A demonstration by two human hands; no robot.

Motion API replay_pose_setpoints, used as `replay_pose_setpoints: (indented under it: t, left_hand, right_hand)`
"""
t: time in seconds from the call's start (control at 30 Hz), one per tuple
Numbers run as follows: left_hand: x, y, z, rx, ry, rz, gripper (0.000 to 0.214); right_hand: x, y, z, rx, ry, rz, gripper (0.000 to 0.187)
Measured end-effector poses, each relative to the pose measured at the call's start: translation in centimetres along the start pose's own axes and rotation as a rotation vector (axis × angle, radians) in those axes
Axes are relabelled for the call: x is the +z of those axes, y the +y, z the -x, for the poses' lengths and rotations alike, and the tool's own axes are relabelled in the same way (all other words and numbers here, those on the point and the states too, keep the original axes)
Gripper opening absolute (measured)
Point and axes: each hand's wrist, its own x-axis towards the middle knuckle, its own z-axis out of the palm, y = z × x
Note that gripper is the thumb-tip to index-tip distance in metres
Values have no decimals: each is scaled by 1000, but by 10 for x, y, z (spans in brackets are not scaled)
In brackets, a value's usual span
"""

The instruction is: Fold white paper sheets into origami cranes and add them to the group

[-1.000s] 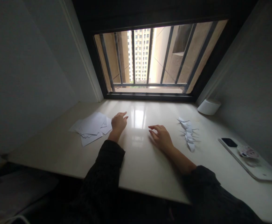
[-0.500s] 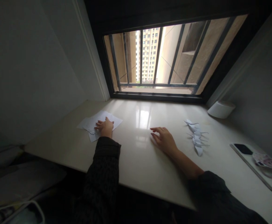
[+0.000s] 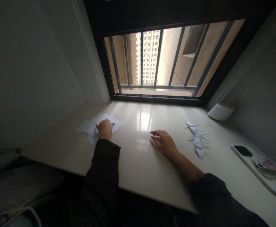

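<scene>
My left hand (image 3: 105,126) rests on a loose pile of white paper sheets (image 3: 117,125) at the left of the white tabletop. Its fingers are curled down and drawn together; whether they pinch a sheet is hidden. Some sheets at the pile's left have ragged edges. My right hand (image 3: 164,142) hovers over or lightly touches the table near the middle, fingers stretched and thumb apart, holding nothing. To its right, several folded white paper cranes (image 3: 197,138) stand in a row, close together and apart from the hand.
A phone (image 3: 258,168) with a round pig-patterned grip lies at the right. A white rounded container (image 3: 221,111) stands at the back right by the wall. Beyond the table is a barred window (image 3: 152,99). Bags (image 3: 26,179) lie below the table's left edge.
The fingers of my left hand were spread on the paper and are now curled in. My right hand keeps nearly the same pose. The whole view has shifted slightly.
</scene>
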Motion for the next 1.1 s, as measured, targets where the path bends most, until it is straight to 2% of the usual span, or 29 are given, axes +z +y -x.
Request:
replay_pose_setpoints:
  t: [0.03,0.13,0.27,0.37,0.43,0.53,0.63,0.7,0.77,0.83,0.93,1.0,1.1]
  left_hand:
    - [0,1,1,-6,-3,28,40]
    - [0,2,6,-48,91,103,59]
    - [2,0,9,-99,176,73,60]
    - [6,-5,7,-227,87,41,63]
    - [6,-7,5,-209,48,45,63]
    - [1,-9,2,-157,52,47,62]
    - [-9,-5,2,-205,72,88,59]
    - [-15,7,6,-117,194,215,60]
    - [-16,27,16,73,230,479,59]
    - [-11,55,32,225,53,868,57]
    - [3,96,65,311,-351,1353,55]
    - [12,116,86,267,-528,1498,54]
    - [21,130,111,201,-638,1624,50]
  right_hand:
    - [0,0,0,0,-4,-3,23]
    - [0,-2,1,8,-6,-7,22]
    - [0,-3,1,14,-8,-9,22]
    - [0,-3,0,4,-11,-15,22]
    - [0,-3,0,0,-11,-15,22]
    - [-1,-4,0,0,-15,-12,22]
    - [-1,-5,0,3,-16,-15,21]
    - [-2,-5,0,4,-9,-21,22]
    - [-2,-6,-1,7,10,-37,21]
    - [-3,-6,-1,38,50,-80,21]
    - [-3,-6,-3,119,120,-203,25]
    - [-4,-5,-5,173,150,-291,29]
    - [-5,-5,-7,219,173,-383,32]
